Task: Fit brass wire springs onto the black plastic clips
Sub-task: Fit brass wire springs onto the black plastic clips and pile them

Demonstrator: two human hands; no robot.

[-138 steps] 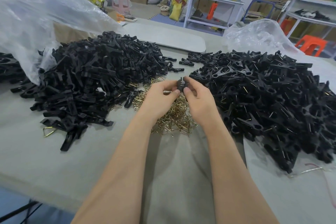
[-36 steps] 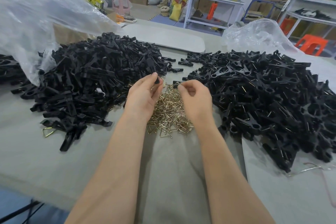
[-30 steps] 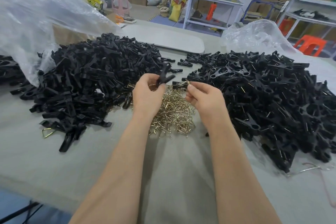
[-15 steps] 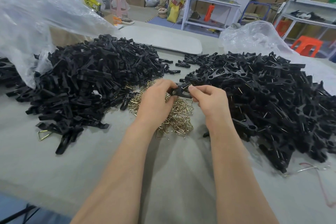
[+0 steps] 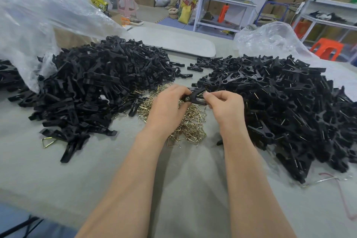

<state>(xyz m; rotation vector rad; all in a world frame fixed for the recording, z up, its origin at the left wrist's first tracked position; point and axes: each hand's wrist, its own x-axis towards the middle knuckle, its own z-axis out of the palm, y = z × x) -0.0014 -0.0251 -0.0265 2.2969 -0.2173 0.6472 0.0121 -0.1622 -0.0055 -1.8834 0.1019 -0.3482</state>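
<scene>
We hold one clip (image 5: 194,98) between both hands, just above the heap of springs (image 5: 190,124) in the middle of the bench (image 5: 58,176). Our left hand (image 5: 166,107) has its fingers (image 5: 178,91) curled round the clip's left end. Our right hand (image 5: 227,106) pinches the right end, where a brass wire (image 5: 201,93) shows against the black. We cannot tell whether that wire is fully seated. To the left a big pile of clips (image 5: 100,83) spills from a clear bag (image 5: 38,17). To the right lies a second pile (image 5: 289,106), with wires glinting in it. One loose spring (image 5: 48,142) lies at the left pile's near edge.
</scene>
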